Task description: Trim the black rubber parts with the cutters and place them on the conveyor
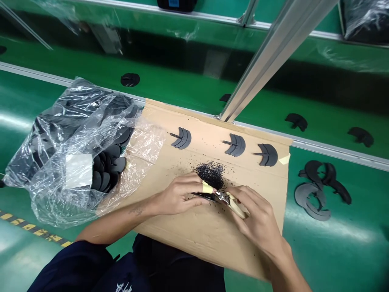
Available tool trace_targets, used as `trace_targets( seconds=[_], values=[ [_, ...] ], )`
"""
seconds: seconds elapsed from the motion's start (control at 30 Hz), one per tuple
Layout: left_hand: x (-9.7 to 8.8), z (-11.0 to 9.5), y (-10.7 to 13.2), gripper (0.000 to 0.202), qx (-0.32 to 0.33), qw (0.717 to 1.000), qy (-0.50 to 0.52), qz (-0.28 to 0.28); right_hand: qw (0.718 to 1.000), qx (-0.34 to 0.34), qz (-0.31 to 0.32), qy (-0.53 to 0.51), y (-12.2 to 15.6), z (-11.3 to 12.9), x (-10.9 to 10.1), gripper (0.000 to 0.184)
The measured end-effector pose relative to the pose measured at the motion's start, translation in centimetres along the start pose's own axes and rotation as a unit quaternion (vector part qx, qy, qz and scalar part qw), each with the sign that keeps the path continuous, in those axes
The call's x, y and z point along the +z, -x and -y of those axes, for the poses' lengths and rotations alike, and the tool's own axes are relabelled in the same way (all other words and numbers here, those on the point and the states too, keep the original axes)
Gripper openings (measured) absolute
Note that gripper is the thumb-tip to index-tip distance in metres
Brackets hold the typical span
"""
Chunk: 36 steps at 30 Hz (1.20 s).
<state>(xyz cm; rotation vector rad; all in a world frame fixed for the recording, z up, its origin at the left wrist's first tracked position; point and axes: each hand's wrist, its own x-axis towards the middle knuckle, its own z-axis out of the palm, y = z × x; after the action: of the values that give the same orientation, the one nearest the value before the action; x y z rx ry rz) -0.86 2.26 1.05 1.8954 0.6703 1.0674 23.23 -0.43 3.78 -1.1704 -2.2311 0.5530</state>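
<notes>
My left hand (179, 194) pinches a thin black flat piece (204, 196) against the cardboard sheet (200, 231); one fingertip is wrapped in yellow tape. My right hand (258, 219) is closed round a small cutter with cream handles (235, 205), its metal jaws at the black piece. Just beyond the hands lies a heap of tiny black trimmings (211, 174). Three small fanned stacks of black crescent pieces (181, 138) (234, 145) (267, 155) sit in a row along the cardboard's far edge.
A clear plastic bag (75, 158) full of black round pieces lies at the left on the green table (334, 251). Loose black ring scraps (319, 190) lie at the right. Beyond a metal rail (334, 150), a green conveyor (182, 85) carries more black pieces. A slanted aluminium post (267, 52) rises ahead.
</notes>
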Motion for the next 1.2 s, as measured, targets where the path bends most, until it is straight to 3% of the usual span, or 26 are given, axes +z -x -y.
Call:
trace_targets(
  seconds=[0.6, 0.87, 1.03, 1.2],
  values=[
    [0.1, 0.2, 0.2, 0.020, -0.001, 1.000, 0.008, 0.016, 0.997, -0.045, 0.019, 0.067, -0.1, -0.2, -0.9, 0.022],
    [0.3, 0.3, 0.2, 0.019, -0.001, 1.000, 0.006, 0.008, 0.998, -0.028, 0.016, 0.054, 0.2, -0.2, -0.5, 0.025],
    [-0.3, 0.0, -0.1, 0.028, 0.010, 0.998, -0.064, 0.009, 0.989, -0.029, 0.007, 0.145, 0.3, -0.5, -0.4, 0.022],
    [-0.6, -0.8, -0.1, 0.023, 0.037, 0.976, -0.191, 0.100, 0.974, -0.026, 0.038, 0.220, 0.3, -0.1, -0.4, 0.022]
  ],
)
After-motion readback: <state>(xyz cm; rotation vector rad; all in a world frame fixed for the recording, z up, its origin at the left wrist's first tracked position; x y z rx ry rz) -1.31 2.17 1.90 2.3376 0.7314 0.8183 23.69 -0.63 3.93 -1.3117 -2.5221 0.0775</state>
